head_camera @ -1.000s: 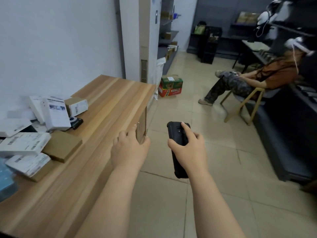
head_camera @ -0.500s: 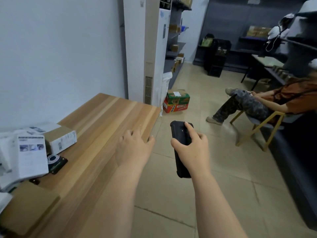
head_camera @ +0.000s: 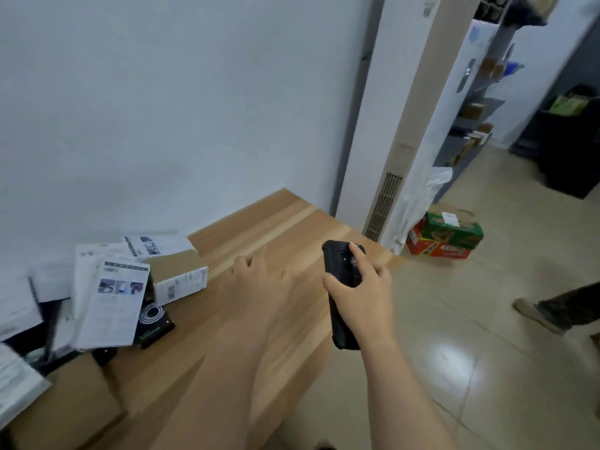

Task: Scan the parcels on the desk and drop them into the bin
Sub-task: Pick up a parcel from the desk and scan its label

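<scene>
The parcels (head_camera: 107, 297) lie heaped at the left end of the wooden desk (head_camera: 282, 228), against the white wall: white boxes with printed labels, a brown carton (head_camera: 177, 274) with a barcode on its side, and a small black box (head_camera: 154, 323) with white rings. The left hand (head_camera: 259, 284) is above the desk to the right of the heap, blurred, fingers loose and spread, holding nothing. The right hand (head_camera: 360, 297) grips a black handheld scanner (head_camera: 342, 287) upright beyond the desk's edge, its forefinger laid along the top. Farther off stand a white floor air conditioner (head_camera: 406, 125), a red and green carton (head_camera: 444, 235) on the tiles, and grey shelving (head_camera: 477, 118).
</scene>
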